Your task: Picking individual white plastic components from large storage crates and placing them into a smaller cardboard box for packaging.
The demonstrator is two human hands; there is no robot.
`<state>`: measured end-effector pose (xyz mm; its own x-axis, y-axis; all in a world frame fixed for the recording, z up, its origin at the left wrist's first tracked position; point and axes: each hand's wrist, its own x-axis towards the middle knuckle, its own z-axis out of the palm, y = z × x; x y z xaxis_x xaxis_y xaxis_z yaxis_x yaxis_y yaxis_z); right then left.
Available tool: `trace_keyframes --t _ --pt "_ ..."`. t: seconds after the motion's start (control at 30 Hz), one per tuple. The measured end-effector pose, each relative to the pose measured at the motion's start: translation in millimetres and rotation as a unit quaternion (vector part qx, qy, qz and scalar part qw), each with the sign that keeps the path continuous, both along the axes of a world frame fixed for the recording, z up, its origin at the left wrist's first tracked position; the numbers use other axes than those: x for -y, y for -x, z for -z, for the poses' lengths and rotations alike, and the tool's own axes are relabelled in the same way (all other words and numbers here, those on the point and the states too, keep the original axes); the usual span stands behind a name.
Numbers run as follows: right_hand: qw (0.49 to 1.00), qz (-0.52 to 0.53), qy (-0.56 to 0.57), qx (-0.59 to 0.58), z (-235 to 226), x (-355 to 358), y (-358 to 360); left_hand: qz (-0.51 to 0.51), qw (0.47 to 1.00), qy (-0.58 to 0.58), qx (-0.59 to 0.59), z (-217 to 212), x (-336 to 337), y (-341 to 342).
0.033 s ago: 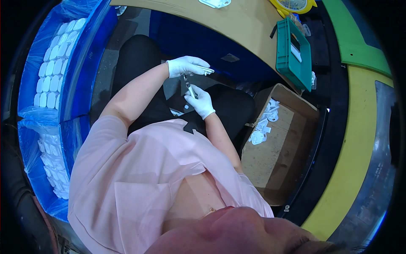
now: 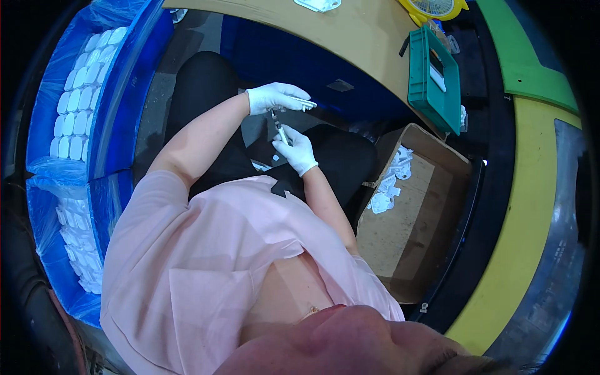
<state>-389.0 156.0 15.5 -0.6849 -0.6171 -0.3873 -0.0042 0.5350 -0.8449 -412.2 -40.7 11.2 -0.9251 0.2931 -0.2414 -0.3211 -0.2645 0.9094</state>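
Note:
My left hand [image 2: 269, 99], in a white glove, is closed on a thin white plastic part [image 2: 304, 105] seen edge-on past the fingers. Just below it, my right hand [image 2: 299, 154], gloved in white too, grips a slim hand tool [image 2: 279, 128] with a white handle and a dark, narrow metal tip. The tip points up at the underside of my left hand; whether it touches the plastic part is hidden. Both hands are over my lap.
An open cardboard box [image 2: 406, 237] with several white plastic pieces [image 2: 390, 181] stands at my right. Blue lined crates [image 2: 115, 94] of white parts [image 2: 78, 100] stand at left. A tan table [image 2: 356, 37] lies ahead, with a green bin [image 2: 453, 103] at its right end.

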Motion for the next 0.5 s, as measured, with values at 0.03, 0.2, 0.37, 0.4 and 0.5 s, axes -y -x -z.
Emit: trace_keyframes --t 0.03,0.2,0.37,0.4,0.5 --pt "1.000 -0.008 0.006 0.010 0.8 -0.7 0.4 0.002 1.000 -0.009 -0.002 3.6 -0.7 0.3" --pt "1.000 -0.025 -0.007 -0.016 -0.8 0.2 0.4 -0.006 1.000 0.028 -0.005 4.7 -1.7 1.2" --pt "0.998 -0.032 -0.031 -0.042 1.0 0.0 0.6 -0.005 1.000 0.030 -0.005 5.1 -4.1 0.1" --pt "0.997 -0.033 -0.024 -0.067 6.5 -1.4 0.7 -0.005 1.000 0.031 -0.005 6.0 -4.0 0.2" --pt "0.996 -0.036 -0.034 -0.073 7.4 -3.9 1.9 0.018 0.999 0.027 0.017 5.5 -5.4 -0.1"
